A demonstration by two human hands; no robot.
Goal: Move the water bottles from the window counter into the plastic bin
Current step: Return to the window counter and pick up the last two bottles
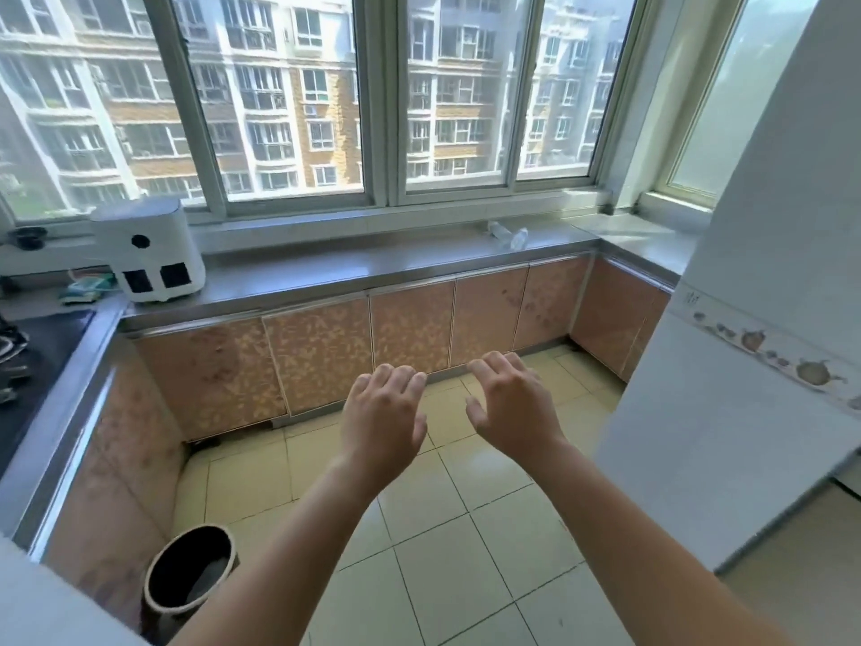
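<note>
Water bottles [509, 235], clear and lying on their sides, sat on the window counter [372, 265] at about one o'clock, close under the window frame and well apart from both hands. The left hand [383, 414] and right hand [512, 403] hovered side by side over the tiled floor [456, 529], fingers loosely bent, holding nothing. A white appliance [149, 249] stood at ten o'clock; a dark round bin [188, 575] at seven.

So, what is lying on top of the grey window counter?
On the grey window counter: clear plastic water bottles lying down at right, a white boxy appliance at left. Their exact number is unclear.
</note>
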